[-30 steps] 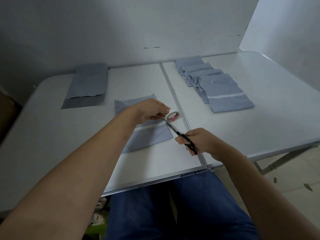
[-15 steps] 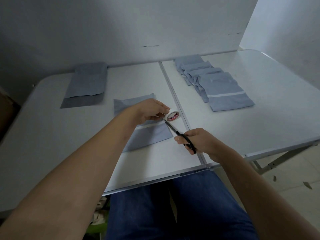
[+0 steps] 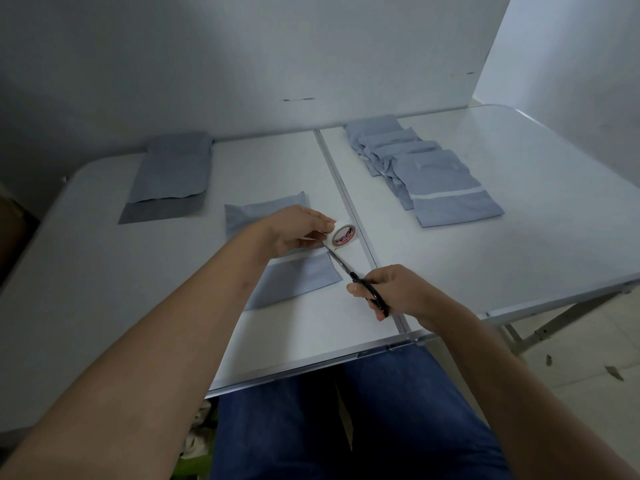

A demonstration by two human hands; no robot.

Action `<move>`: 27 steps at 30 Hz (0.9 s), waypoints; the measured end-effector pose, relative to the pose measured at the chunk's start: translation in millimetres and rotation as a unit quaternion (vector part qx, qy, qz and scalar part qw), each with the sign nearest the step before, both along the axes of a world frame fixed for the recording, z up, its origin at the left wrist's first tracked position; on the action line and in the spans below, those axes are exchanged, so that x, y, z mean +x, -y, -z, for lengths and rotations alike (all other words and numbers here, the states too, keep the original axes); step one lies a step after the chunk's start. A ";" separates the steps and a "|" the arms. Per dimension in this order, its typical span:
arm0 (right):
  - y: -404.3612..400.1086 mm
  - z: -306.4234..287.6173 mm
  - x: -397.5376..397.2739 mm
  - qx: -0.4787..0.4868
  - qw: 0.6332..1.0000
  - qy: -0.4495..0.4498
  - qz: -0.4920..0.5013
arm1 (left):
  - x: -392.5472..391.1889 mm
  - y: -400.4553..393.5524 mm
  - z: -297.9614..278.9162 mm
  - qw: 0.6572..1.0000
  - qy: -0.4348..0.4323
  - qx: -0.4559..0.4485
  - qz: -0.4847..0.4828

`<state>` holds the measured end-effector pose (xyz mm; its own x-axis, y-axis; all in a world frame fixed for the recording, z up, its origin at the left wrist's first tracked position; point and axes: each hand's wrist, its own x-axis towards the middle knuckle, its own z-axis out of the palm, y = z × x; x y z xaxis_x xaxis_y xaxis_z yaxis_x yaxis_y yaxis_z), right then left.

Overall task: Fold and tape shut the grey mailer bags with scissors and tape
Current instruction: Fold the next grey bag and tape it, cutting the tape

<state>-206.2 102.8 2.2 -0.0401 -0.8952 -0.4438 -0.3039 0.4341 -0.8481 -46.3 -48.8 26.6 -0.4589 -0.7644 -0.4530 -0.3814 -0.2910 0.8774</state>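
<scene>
The person is sitting at a white folding table, with both bare forearms reaching out over it. The left hand is gripping a white tape roll, fingers curled over its top and thumb underneath, and is holding it tilted just above the right edge of a folded grey mailer bag that is lying flat near the table's centre seam. A pale strip is running across that bag, just under the left hand. The right hand is gripping a pair of black-handled scissors, fingers curled through and around the handles, and the blades are pointing up and to the left with their tips reaching the underside of the tape roll (whether the blades are parted or closed is too small to tell). The scissors are crossing the bag's lower right corner. To the right of the seam, a row of folded grey mailer bags is lying overlapped like shingles, running from the far edge toward the person, the nearest one showing a pale stripe across it. At the far left, a stack of unfolded grey bags is lying flat, well apart from the hands, with a darker grey sheet showing at its near end. Blue trousers are showing below the table's near edge.
</scene>
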 end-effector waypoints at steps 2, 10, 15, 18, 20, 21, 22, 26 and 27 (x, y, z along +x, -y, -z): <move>-2.5 -1.8 0.3 0.001 1.000 0.020 0.016 | 0.5 1.1 0.6 0.999 -0.041 0.008 -0.033; 28.5 -1.7 -6.7 -0.064 0.988 -0.115 0.080 | 36.0 -0.9 -7.2 0.957 -0.026 -0.199 -0.208; 63.3 2.4 -7.8 -0.093 0.889 -0.446 0.031 | 105.5 -3.8 6.2 0.875 0.210 -0.349 -0.260; 78.7 2.8 -2.9 -0.120 0.853 -0.508 0.009 | 146.0 -8.5 23.9 0.829 0.318 -0.381 -0.257; 87.3 2.1 -1.3 -0.125 0.837 -0.534 -0.001 | 163.0 -15.1 34.0 0.818 0.373 -0.364 -0.244; 91.5 0.2 -1.0 -0.116 0.830 -0.545 -0.009 | 167.7 -18.9 37.6 0.815 0.393 -0.359 -0.229; 95.9 -2.3 0.0 -0.103 0.825 -0.555 -0.018 | 170.9 -21.8 41.1 0.814 0.402 -0.357 -0.220; 113.9 -3.5 -1.1 -0.072 0.852 -0.519 -0.019 | 169.9 -27.4 42.5 0.821 0.374 -0.371 -0.219; 116.7 -1.7 -3.3 -0.068 0.869 -0.490 -0.018 | 167.4 -28.3 41.2 0.823 0.356 -0.381 -0.223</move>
<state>-209.5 -13.9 4.0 -0.3098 -0.9452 -0.1031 -0.9206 0.3253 -0.2161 121.1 -20.4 -14.6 0.1194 -0.9716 0.2043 -0.8824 -0.0095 0.4704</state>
